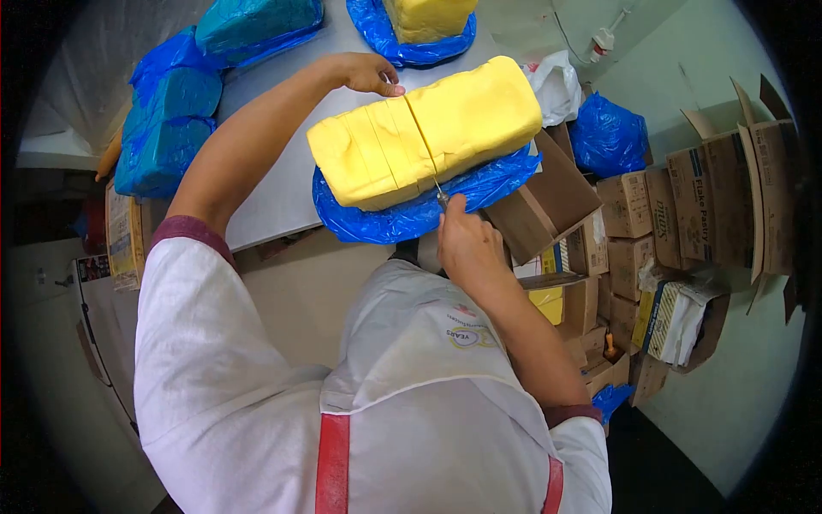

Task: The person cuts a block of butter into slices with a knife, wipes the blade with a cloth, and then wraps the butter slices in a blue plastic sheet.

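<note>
pulling a cutting wire (419, 137) across the yellow block (428, 128): right hand (467, 244) at the near edge, fist closed around the wire's near end, knuckles up, forearm angled back toward the body. left hand (370, 73) reaching over the far side of the block, arm extended nearly straight, fingers curled and pinching the wire's far end at the block's top edge. wire running taut between both hands, seated in a cut line roughly mid-block. several parallel slice lines visible in the left part of the block; right part uncut.

block lying long-side across, sitting on a blue plastic sheet (402, 214) at the near edge of a grey table (274, 180). second yellow block (426, 17) on its own blue sheet at the far edge, partly out of frame. wrapped blue bundles (167, 128) stacked at the table's left end, another one further back. white plastic bag (555, 86) just right of the block, crumpled blue bag (608, 137) beside it.

open cardboard box (548, 201) touching the table's near right corner. more cartons (685, 223) stacked on the floor to the right, some open, print too small to read fully. white top with red straps in the foreground. pale wall right, socket with cable upper right.
</note>
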### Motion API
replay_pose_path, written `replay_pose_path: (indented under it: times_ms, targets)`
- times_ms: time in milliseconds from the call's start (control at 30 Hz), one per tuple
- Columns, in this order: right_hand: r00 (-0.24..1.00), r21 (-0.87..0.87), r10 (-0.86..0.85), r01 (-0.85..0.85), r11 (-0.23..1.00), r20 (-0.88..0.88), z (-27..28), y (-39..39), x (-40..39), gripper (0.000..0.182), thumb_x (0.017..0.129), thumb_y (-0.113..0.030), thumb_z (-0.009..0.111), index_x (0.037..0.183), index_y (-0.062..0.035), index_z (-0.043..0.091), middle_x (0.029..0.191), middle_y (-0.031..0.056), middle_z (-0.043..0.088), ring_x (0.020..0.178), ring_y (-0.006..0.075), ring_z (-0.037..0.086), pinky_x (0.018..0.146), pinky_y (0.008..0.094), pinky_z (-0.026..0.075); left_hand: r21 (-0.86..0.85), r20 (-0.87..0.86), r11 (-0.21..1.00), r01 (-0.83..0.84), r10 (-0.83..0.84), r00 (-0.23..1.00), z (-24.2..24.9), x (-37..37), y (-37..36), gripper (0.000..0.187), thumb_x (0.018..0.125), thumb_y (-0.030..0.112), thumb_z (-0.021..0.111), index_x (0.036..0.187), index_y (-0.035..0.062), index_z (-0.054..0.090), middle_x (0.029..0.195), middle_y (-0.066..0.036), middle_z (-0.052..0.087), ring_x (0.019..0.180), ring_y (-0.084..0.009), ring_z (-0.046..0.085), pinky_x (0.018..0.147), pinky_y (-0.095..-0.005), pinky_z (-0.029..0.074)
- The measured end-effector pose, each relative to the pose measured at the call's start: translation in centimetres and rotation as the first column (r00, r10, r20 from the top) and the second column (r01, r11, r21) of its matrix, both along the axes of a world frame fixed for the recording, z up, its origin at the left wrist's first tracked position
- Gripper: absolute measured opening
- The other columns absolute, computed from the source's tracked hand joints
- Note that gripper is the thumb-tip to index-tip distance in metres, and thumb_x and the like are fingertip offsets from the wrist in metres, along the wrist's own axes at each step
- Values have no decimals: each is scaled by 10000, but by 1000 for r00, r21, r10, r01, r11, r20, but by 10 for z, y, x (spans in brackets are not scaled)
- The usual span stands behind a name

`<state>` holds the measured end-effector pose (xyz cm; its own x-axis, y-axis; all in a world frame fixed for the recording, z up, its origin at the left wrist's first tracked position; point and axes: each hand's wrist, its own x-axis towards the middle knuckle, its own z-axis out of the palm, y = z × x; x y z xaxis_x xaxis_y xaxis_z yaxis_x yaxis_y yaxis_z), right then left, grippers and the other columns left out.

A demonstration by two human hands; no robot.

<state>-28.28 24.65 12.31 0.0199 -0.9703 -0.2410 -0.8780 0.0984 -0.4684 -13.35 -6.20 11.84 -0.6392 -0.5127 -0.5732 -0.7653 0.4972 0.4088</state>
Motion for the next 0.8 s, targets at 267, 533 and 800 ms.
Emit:
replay_pose_path:
  times_ms: [267,533,800]
  targets:
    - [995,119,-74,65,991,68,-44,-10,2,216,944,-168,461,975,43,426,788,290,643,768,469,640,696,559,497,-44,173,983,179,-169,970,-61,-7,-22,432,826,353,626,1048,-17,639,1012,-188,666,934,-278,624,799,-375,484]
    - [977,140,-154,134,981,147,-72,-15,10,224,962,-185,435,987,38,435,785,293,641,764,479,631,712,563,489,-71,386,975,211,-169,907,-55,-25,-17,626,808,571,610,1104,22,663,1175,-179,632,1115,-346,577,881,-531,436]
    - [942,188,-287,255,949,176,-71,-36,39,247,971,-202,422,994,43,427,799,301,640,769,478,634,732,554,488,73,-198,996,-47,60,978,43,-9,-25,597,827,570,633,995,0,692,952,-126,688,914,-207,621,836,-366,477]
